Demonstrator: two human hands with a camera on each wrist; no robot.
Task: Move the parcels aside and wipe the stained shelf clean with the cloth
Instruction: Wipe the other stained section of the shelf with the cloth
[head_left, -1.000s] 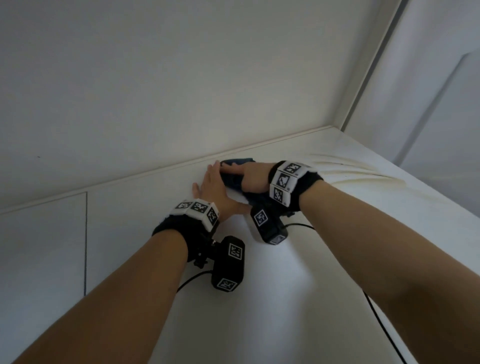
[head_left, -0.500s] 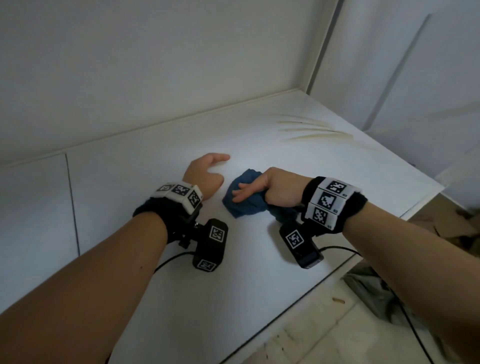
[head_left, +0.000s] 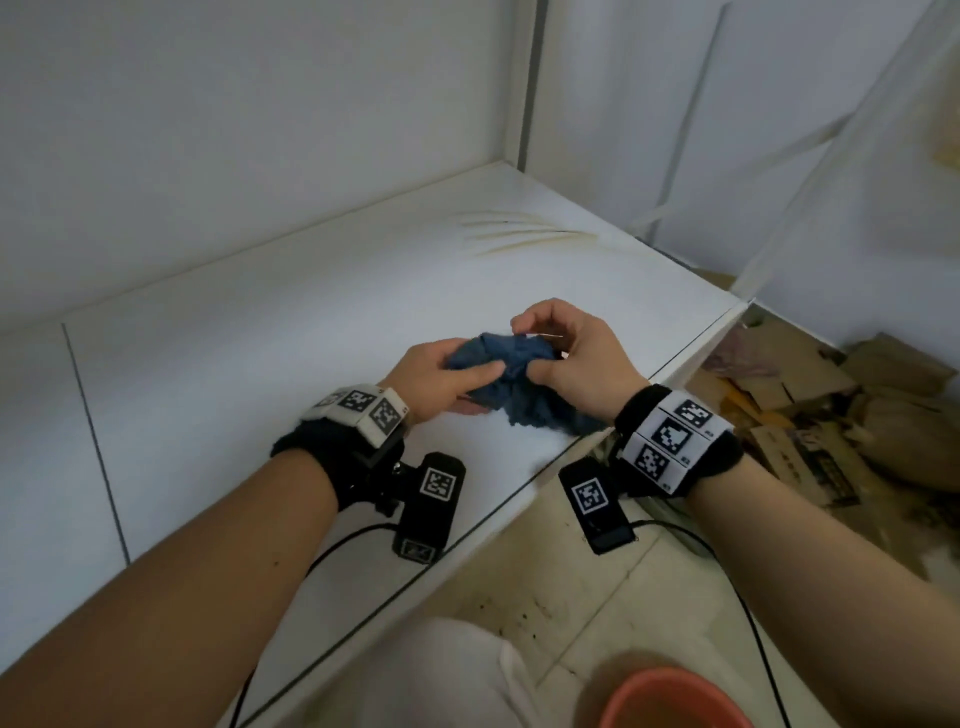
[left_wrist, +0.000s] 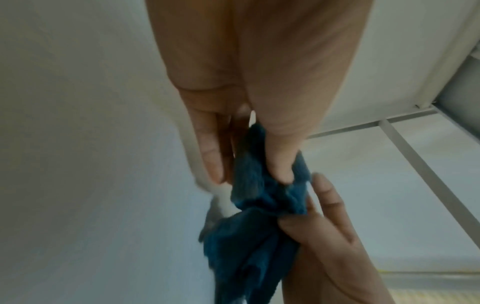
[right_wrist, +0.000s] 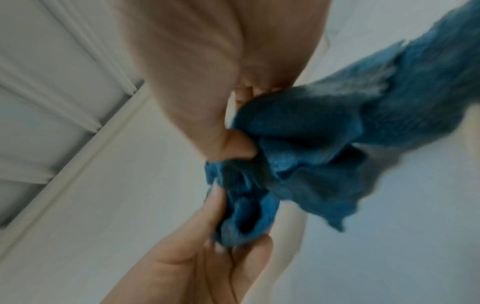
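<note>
Blue and crumpled, the cloth is bunched between both hands just above the front edge of the white shelf, part of it trailing down toward the shelf lip. Half a second ago it lay on the shelf under the right hand alone, with the left hand apart from it; now it is lifted and both hands have closed on it.

The left hand grips one end, thumb pressed into the fabric and the other fingers curled beneath. The right hand pinches the other end, thumb against the folds and fingers curled over the top.

Yellowish streaked stains remain on the shelf toward its back right corner, well apart from the cloth.

Below the shelf, at the bottom of the head view, sits an orange-red basin; what it holds cannot be told. To the right, flattened cardboard lies piled on the floor.
</note>
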